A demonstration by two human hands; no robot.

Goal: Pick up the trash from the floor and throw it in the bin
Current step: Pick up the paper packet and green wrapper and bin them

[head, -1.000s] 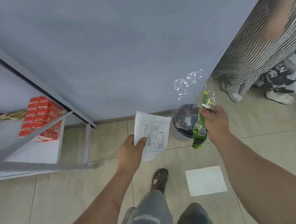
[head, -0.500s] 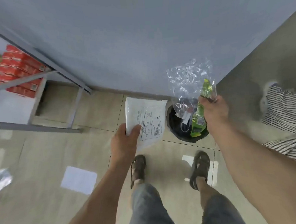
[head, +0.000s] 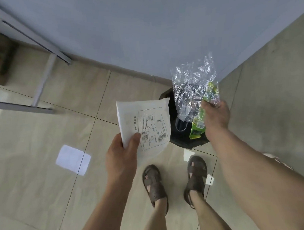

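Above the black bin (head: 179, 139) at the wall corner: right hand (head: 215, 116) pinches clear plastic wrap (head: 192, 84) and green wrapper (head: 198, 124); left hand (head: 121, 155) grips white printed bag (head: 146, 125) beside it.

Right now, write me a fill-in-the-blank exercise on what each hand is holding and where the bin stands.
1. The left hand pinches a white ____ printed with a framed panel.
2. The right hand holds a crinkled clear plastic wrapper together with a ____ packet.
3. The black bin stands on the tiled floor against the ____.
4. Both feet wear brown ____.

Missing words: bag; green; wall; sandals
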